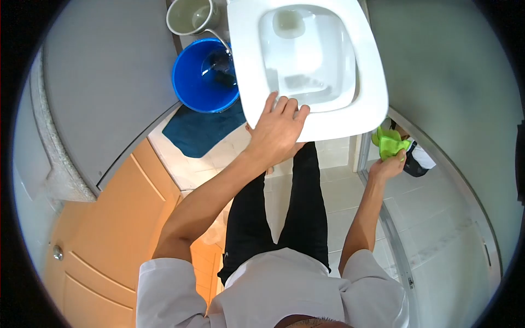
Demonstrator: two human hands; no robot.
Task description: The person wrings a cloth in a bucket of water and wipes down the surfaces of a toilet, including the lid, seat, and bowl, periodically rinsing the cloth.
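A white toilet seat [328,126] lies over the toilet bowl [309,52], with water at the bottom. My left hand [279,128] rests on the seat's front left edge, its fingers spread and touching the white surface. Held out to the right and lower down, my right hand [388,165] has its fingers closed round a crumpled bright green cloth-like item [391,143]. The exact kind of that item cannot be made out. Just beyond it is a black and white object [420,159], partly hidden.
Left of the toilet stand a blue bucket [188,82] with dark contents and a pale pail [178,19]. A dark teal mat [202,131] covers floor tiles below them. An orange-brown door [104,235] is at left; a frosted panel [448,65] curves along the right.
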